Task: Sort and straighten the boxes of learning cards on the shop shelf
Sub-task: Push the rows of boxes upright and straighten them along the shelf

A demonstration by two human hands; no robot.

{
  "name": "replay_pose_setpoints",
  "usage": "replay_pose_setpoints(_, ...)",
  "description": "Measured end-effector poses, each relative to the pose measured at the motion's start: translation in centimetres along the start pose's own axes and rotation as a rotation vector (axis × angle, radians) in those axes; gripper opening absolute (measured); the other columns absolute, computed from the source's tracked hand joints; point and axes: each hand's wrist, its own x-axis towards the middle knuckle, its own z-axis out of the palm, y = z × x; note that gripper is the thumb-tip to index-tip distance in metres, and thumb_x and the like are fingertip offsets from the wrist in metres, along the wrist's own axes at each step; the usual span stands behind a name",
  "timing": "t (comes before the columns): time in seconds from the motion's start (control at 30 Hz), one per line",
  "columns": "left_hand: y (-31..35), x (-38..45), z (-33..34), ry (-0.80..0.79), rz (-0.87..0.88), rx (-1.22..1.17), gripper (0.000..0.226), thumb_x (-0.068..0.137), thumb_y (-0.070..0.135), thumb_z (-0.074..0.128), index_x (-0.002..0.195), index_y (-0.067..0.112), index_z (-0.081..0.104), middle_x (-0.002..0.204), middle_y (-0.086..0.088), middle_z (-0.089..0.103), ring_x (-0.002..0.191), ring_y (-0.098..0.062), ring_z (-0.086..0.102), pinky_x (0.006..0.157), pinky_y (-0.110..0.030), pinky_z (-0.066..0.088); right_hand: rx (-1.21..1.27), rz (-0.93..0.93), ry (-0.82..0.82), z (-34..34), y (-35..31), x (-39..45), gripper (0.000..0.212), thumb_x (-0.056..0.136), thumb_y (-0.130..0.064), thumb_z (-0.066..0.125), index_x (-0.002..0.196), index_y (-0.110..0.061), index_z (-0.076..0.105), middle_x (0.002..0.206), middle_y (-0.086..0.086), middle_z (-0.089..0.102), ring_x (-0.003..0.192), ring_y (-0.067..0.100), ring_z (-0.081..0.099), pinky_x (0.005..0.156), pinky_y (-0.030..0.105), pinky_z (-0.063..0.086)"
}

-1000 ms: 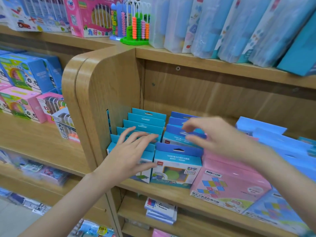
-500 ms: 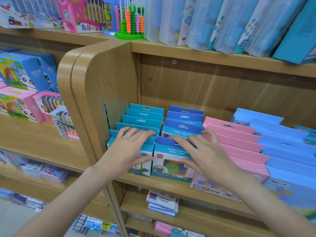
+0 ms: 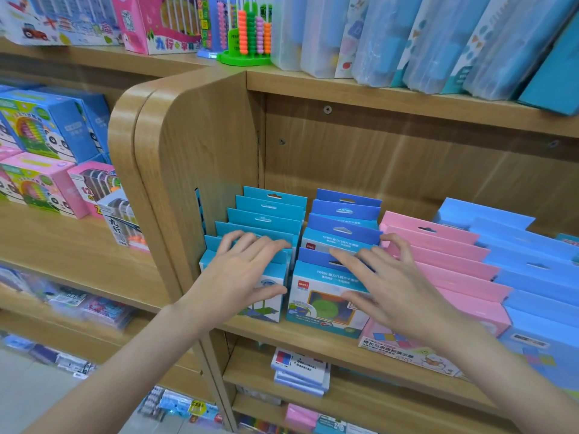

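Four rows of card boxes stand front to back on the wooden shelf: teal boxes at the left wall, blue-topped boxes, pink boxes and light blue boxes. My left hand lies flat over the top of the front teal box, thumb against its face. My right hand rests spread on the front blue-topped box, thumb on its picture side, with the outer fingers touching the edge of the pink row. Neither hand grips a box.
The curved wooden side panel bounds the teal row on the left. Tall blue packs and an abacus toy stand on the shelf above. Toy boxes fill the left unit. Small packs lie on the shelf below.
My right hand came down from the blue-topped row's upper flaps onto the front box, uncovering the pink row. My left hand stayed on the front teal box.
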Motion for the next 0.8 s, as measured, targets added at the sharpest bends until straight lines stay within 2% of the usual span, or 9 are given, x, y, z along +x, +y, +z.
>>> replay_pose_setpoints(0.2,-0.5,-1.1,-0.2,0.040,-0.018,-0.023,0.063,0.081,0.063,0.040,0.123,0.017,0.044,0.118,0.000,0.057,0.115,-0.016,0.042,0.107,-0.033,0.018,0.101,0.011,-0.043,-1.3,0.1,0.7,0.057,0.084,-0.062,0.031,0.127,-0.025,0.040,0.097,-0.009,0.062,0.092,0.014,0.058,0.102,0.042,0.021)
replay_pose_setpoints(0.3,-1.0,-1.7,-0.3,0.038,-0.055,-0.039,0.065,0.081,0.062,0.042,0.127,0.016,0.042,0.124,-0.001,0.051,0.121,-0.018,0.039,0.111,-0.033,0.014,0.296,0.047,0.002,-2.6,0.5,3.1,0.050,0.085,-0.057,0.038,0.121,-0.025,0.049,0.103,-0.007,0.060,0.099,0.012,0.050,0.106,0.036,0.018)
replay_pose_setpoints(0.37,-1.3,-2.1,-0.4,0.032,-0.059,-0.025,0.065,0.081,0.061,0.043,0.127,0.016,0.041,0.124,-0.002,0.051,0.121,-0.019,0.040,0.112,-0.035,0.014,0.437,0.058,-0.009,-3.1,1.1,5.9,0.047,0.084,-0.052,0.044,0.120,-0.023,0.053,0.112,-0.004,0.058,0.106,0.016,0.050,0.104,0.032,0.024)
replay_pose_setpoints(0.43,-1.5,-2.2,-0.5,0.023,-0.043,0.001,0.064,0.081,0.060,0.048,0.127,0.016,0.041,0.123,-0.002,0.053,0.120,-0.019,0.040,0.112,-0.037,0.013,0.551,0.052,-0.151,-3.0,1.7,9.2,0.051,0.083,-0.042,0.058,0.129,-0.022,0.046,0.128,0.000,0.050,0.118,0.019,0.045,0.106,0.035,0.031)
replay_pose_setpoints(0.5,-1.8,-2.2,-0.4,0.020,-0.020,0.033,0.067,0.076,0.055,0.061,0.126,0.015,0.041,0.119,-0.004,0.056,0.116,-0.019,0.041,0.111,-0.038,0.014,0.624,0.049,-0.310,-2.6,2.5,12.3,0.071,0.078,-0.035,0.069,0.138,-0.022,0.033,0.139,0.003,0.041,0.128,0.019,0.039,0.108,0.033,0.030)
replay_pose_setpoints(0.57,-2.0,-2.1,-0.4,0.013,-0.011,0.066,0.074,0.066,0.046,0.075,0.124,0.015,0.041,0.113,-0.005,0.059,0.112,-0.019,0.042,0.108,-0.040,0.016,0.635,0.035,-0.437,-1.8,3.2,14.7,0.088,0.073,-0.036,0.075,0.143,-0.024,0.023,0.145,0.005,0.036,0.132,0.020,0.035,0.109,0.031,0.030)
replay_pose_setpoints(0.67,-2.1,-1.8,-0.6,-0.002,0.007,0.132,0.076,0.060,0.045,0.079,0.120,0.016,0.042,0.106,-0.003,0.058,0.106,-0.019,0.043,0.108,-0.046,0.025,0.540,-0.040,-0.662,-0.4,3.3,16.6,0.097,0.069,-0.035,0.079,0.144,-0.026,0.018,0.145,0.005,0.039,0.128,0.021,0.040,0.107,0.033,0.032)
replay_pose_setpoints(0.73,-2.3,-1.7,-0.7,0.003,0.026,0.159,0.076,0.059,0.046,0.080,0.118,0.015,0.043,0.103,-0.004,0.058,0.104,-0.019,0.044,0.101,-0.053,0.029,0.474,-0.092,-0.713,0.4,3.0,16.9,0.099,0.067,-0.034,0.080,0.144,-0.027,0.017,0.142,0.004,0.041,0.126,0.022,0.041,0.106,0.035,0.033)
replay_pose_setpoints(0.8,-2.2,-1.7,-0.8,0.019,0.033,0.179,0.077,0.058,0.046,0.080,0.117,0.014,0.043,0.101,-0.005,0.058,0.102,-0.020,0.045,0.098,-0.055,0.032,0.415,-0.124,-0.718,0.9,2.6,16.8,0.101,0.068,-0.036,0.079,0.145,-0.025,0.015,0.141,0.005,0.041,0.128,0.023,0.038,0.109,0.038,0.029)
